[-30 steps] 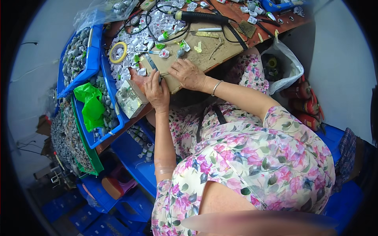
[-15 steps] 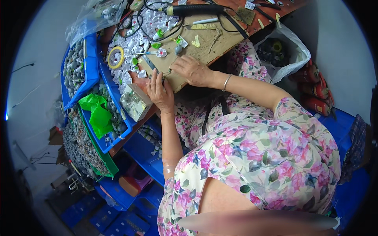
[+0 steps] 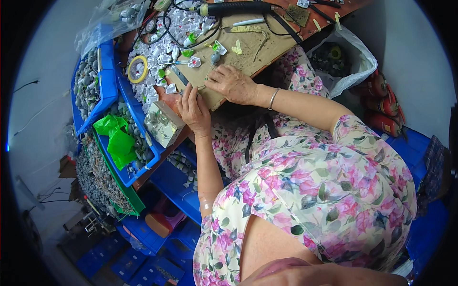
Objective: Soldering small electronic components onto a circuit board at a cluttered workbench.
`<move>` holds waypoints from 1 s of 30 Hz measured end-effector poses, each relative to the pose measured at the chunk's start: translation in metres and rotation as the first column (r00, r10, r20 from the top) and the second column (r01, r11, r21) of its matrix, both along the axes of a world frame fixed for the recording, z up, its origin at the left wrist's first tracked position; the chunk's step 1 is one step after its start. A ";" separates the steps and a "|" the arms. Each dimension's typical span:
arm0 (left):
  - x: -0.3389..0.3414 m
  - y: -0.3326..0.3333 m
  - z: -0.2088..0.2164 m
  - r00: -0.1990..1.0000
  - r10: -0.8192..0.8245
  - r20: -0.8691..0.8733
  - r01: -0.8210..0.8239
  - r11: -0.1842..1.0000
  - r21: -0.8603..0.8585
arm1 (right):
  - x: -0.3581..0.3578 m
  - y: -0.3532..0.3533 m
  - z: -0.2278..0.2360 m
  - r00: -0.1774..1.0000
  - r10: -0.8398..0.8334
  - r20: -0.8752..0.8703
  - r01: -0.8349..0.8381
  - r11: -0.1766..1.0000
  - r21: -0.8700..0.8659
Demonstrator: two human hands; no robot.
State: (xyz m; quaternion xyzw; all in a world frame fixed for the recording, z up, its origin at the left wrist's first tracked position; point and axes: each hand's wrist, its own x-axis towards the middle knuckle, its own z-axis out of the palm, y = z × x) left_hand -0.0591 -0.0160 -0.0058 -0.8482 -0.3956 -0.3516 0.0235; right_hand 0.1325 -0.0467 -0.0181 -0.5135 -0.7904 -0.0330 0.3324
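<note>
Barely shifted, same work spot | left hand (image 3: pixel 195 112): fingers bent by flat grey metal strip (image 3: pixel 179 75) | right hand (image 3: pixel 237 86): fingers curled; can't tell either grip | thin piece (image 3: pixel 201 87), maybe wire: between hands, near left

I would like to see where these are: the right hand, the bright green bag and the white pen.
Right hand (image 3: pixel 234 86): head view, on the back of the hand.
Bright green bag (image 3: pixel 121 144): head view, on its lower part.
White pen (image 3: pixel 248 22): head view, mid-barrel.
</note>
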 end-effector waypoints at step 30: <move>0.003 0.001 0.001 1.000 0.017 -0.005 -0.017 1.000 0.009 | 0.001 -0.001 -0.001 1.000 0.002 0.005 -0.002 1.000 0.016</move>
